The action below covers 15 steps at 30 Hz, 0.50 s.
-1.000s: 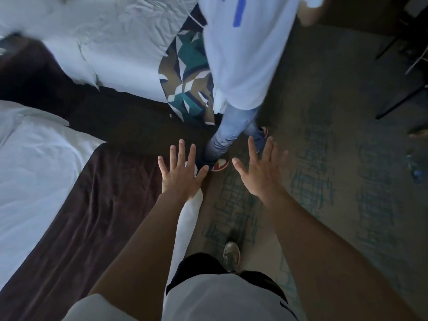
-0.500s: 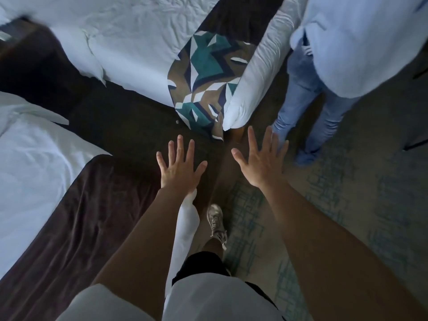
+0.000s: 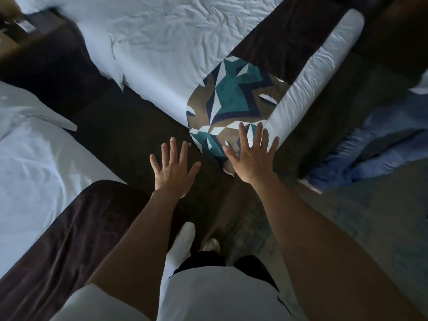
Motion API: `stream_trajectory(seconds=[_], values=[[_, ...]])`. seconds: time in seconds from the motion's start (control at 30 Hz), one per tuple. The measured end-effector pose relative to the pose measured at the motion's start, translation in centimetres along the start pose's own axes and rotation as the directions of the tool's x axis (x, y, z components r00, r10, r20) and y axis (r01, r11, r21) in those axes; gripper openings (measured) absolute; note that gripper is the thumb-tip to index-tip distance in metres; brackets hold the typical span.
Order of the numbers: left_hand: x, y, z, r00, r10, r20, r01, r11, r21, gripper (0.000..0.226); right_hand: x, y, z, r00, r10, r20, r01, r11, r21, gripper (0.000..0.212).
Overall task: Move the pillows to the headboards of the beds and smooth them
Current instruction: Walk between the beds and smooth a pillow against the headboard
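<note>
White pillow point(image 3: 310, 82) at far bed's foot; L hand point(image 3: 174, 169) & R hand point(image 3: 252, 158) both splayed, empty, apart.

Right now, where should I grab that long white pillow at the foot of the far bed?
Take the long white pillow at its near rounded end, just beyond your right hand, both open hands clasping its sides; it lies lengthwise away from you.

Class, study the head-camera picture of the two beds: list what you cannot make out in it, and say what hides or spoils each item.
- Headboards: none in the head view; both beds run off the frame edges.
- Second person: only blurred blue jeans show, the rest cut off by the right edge.
- White pillow: whether the right hand touches it is unclear.
- Nightstand: items on it blurred.
- Left hand: spread open; contact with anything below cannot be judged.
</note>
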<state>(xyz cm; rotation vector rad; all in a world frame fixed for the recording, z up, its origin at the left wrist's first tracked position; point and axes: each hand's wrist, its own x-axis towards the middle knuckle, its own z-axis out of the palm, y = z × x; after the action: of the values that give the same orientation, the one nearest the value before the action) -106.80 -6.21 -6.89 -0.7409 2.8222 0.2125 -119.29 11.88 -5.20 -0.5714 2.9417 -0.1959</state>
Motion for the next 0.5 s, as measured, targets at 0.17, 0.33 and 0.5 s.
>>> stream_trajectory(seconds=[0.17,0.33,0.5], values=[[5.9,-1.2,-1.3,0.994,-0.105,-0.026,0.104,0.994,-0.025,0.079,7.6,-2.5,-0.3,0.995,-0.092,0.023,0.093,0.996,-0.013,0.091],[11.7,-2.6,-2.2,0.973,-0.227,-0.033,0.225,0.972,-0.063,0.079,16.1,-5.1,0.3,0.975,-0.219,0.035,0.221,0.971,-0.087,0.087],[18.1,-4.2,-4.3,0.924,-0.379,-0.057,0.370,0.921,-0.122,0.079,25.6,-9.4,-0.2,0.922,-0.381,0.067,0.385,0.920,-0.070,0.084]])
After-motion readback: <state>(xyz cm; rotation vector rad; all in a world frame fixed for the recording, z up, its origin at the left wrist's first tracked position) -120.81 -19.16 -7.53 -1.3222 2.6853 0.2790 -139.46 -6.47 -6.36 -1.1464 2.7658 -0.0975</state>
